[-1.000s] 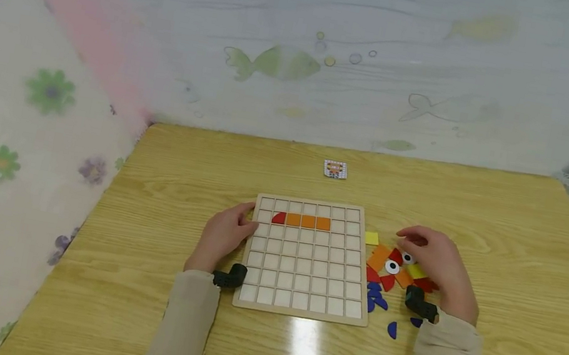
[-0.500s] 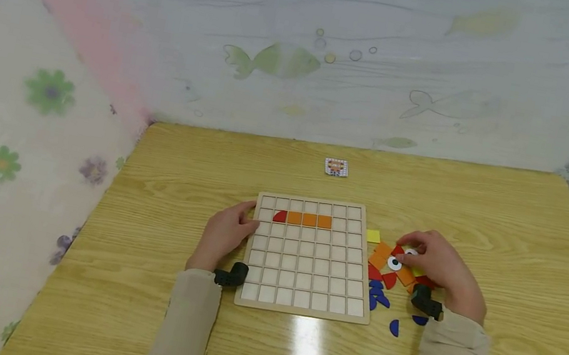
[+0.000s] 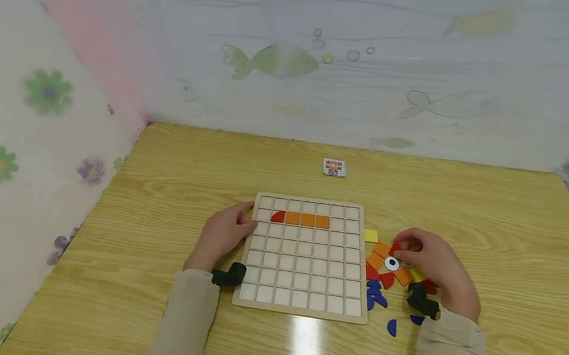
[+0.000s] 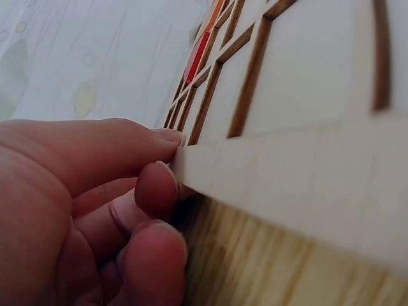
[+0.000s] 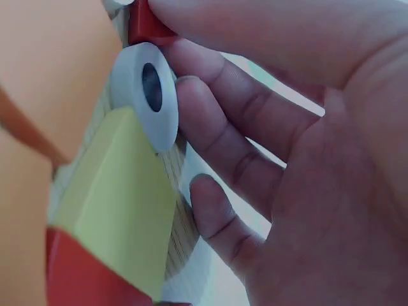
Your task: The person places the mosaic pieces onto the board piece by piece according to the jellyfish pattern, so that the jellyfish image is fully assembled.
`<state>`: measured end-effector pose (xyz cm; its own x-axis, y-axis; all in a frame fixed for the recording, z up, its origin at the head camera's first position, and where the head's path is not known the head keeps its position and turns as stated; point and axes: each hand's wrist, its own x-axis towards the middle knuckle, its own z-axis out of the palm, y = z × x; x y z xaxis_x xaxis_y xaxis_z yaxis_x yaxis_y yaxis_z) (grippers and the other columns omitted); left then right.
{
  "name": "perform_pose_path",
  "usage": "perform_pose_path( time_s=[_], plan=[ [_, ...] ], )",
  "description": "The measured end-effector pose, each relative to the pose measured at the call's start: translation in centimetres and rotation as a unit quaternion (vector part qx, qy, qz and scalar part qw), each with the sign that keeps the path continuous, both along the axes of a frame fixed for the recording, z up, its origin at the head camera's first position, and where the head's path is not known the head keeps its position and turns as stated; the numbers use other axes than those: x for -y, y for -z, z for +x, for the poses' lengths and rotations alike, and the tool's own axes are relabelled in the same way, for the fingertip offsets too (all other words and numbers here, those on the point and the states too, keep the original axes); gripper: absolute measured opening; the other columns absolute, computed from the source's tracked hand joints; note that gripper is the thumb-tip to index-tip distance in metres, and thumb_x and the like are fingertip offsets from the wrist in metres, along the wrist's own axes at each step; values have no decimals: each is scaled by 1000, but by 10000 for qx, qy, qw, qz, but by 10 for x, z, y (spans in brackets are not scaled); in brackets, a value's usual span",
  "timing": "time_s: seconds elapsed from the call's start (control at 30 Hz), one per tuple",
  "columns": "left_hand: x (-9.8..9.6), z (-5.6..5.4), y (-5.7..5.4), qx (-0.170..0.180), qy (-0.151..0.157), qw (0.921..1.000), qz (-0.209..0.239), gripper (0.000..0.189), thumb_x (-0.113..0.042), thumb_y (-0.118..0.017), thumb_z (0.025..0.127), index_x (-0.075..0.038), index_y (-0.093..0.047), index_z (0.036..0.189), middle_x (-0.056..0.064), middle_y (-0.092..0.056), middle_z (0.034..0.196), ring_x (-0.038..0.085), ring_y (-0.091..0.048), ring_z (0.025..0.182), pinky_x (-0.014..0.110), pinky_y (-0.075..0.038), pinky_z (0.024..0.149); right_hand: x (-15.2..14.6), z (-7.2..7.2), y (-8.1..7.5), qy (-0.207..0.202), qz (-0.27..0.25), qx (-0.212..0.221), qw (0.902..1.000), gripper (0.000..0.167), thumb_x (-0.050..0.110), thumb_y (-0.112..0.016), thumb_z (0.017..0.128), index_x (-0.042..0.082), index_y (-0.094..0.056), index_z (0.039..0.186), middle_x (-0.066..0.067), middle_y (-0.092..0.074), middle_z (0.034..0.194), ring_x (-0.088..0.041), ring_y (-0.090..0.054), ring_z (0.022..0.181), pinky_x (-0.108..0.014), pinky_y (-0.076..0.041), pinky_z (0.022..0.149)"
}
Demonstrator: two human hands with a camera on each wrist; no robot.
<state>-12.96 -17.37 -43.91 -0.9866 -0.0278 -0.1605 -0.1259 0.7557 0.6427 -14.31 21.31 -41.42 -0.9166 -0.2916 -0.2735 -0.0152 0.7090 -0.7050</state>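
At the left edge of a wooden grid board (image 3: 245,297), my left hand (image 3: 222,233) grips the rim. The left wrist view shows the thumb on the top and fingertips against the side. A red quarter-round piece (image 3: 278,217) and several orange squares (image 3: 308,220) lie in a row of its cells. To the right, my right hand (image 3: 438,268) pinches a loose red piece (image 5: 144,25) between thumb and index finger; its full outline is hidden. Close by lie a white eye disc (image 3: 392,264), a second eye disc (image 5: 167,121) and a yellow piece (image 5: 127,204).
Orange (image 3: 375,261), red (image 3: 386,280) and blue pieces (image 3: 379,300) lie loose right of the board. A yellow square (image 3: 370,236) is beside its right edge. Behind the board lies a small pattern card (image 3: 334,168). A patterned curtain (image 3: 275,100) rises past the table's far edge.
My right hand has come down from above the loose pieces, and its thumb and index finger have taken hold of the red piece. My left hand stays at the board's edge.
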Motion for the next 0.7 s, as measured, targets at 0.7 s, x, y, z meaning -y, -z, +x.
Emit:
perform_pose_path(
  time_s=[0.7],
  plan=[
    [0, -1, 2, -34, -13, 10000, -19, 47, -31, -56, 87, -19, -46, 131, -3, -57, 74, 13, -49, 51, 28, -38, 56, 23, -9, 3, 268, -26, -471, 9985, 36, 36, -50, 90, 12, -58, 115, -11, -59, 105, -25, -52, 86, -38, -40, 76]
  ],
)
